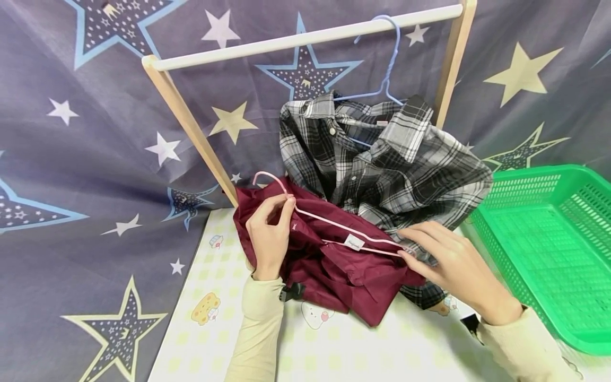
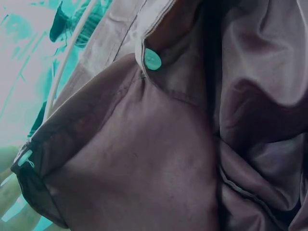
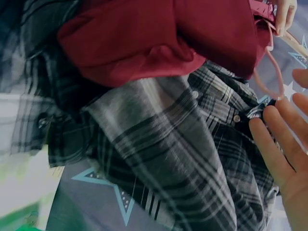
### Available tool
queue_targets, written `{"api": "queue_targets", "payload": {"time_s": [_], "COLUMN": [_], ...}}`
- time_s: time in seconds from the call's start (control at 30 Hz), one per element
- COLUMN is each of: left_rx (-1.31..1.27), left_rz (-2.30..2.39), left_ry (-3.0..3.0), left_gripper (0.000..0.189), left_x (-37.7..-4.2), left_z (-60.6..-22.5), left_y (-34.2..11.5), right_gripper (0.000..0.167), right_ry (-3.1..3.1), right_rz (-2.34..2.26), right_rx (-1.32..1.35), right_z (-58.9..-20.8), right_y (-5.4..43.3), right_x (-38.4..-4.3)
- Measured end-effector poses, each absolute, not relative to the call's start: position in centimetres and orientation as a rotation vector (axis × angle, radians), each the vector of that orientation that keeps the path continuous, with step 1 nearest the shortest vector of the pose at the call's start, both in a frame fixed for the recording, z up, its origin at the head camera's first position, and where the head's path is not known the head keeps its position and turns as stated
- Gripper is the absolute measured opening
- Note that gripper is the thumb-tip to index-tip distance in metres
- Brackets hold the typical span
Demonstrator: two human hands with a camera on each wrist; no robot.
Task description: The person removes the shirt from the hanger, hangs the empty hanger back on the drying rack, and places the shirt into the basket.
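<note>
Star-patterned fabric point(image 1: 119, 159) backs a printed tabletop point(image 1: 334, 353) and a rack point(image 1: 305, 39). Maroon shirt point(image 1: 329, 265): located over the tabletop, in front of a plaid shirt point(image 1: 425, 180). Pink hanger point(image 1: 329, 222): positioned at the maroon shirt's neckline. Left hand point(image 1: 269, 233): pinches the pink hanger below its hook. Right hand point(image 1: 453, 260): fingers extended, thumb apart, at the hanger's far end; contact cannot be determined.

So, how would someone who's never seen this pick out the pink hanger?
Start at the rack, where a plaid shirt hangs on a blue hanger. In front is a maroon shirt; the pink hanger runs past its white label, pinched in the left hand. Unlike the blue hanger, it is pink and not hooked on the rack.
</note>
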State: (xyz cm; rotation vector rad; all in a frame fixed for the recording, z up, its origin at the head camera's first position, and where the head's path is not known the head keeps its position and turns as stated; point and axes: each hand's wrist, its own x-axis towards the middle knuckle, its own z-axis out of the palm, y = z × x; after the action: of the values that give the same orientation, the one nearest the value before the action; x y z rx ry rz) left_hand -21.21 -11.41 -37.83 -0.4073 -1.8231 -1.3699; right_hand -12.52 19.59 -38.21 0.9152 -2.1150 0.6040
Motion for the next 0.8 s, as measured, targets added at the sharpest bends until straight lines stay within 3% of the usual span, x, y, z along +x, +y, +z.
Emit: {"api": "queue_targets", "payload": {"time_s": [0.8], "left_rx": [-0.445], "left_rz": [-1.386], "left_ry": [-1.828], "left_gripper": [0.007], "left_x": [-19.7], "left_z": [-36.9], "left_y": [-10.2], "right_gripper": [0.034], "right_ry": [-2.254], "right_rz": [0.652], "right_rx": [0.94], "right_z": [-39.3], "right_y": [16.6], "right_x": [-13.7]}}
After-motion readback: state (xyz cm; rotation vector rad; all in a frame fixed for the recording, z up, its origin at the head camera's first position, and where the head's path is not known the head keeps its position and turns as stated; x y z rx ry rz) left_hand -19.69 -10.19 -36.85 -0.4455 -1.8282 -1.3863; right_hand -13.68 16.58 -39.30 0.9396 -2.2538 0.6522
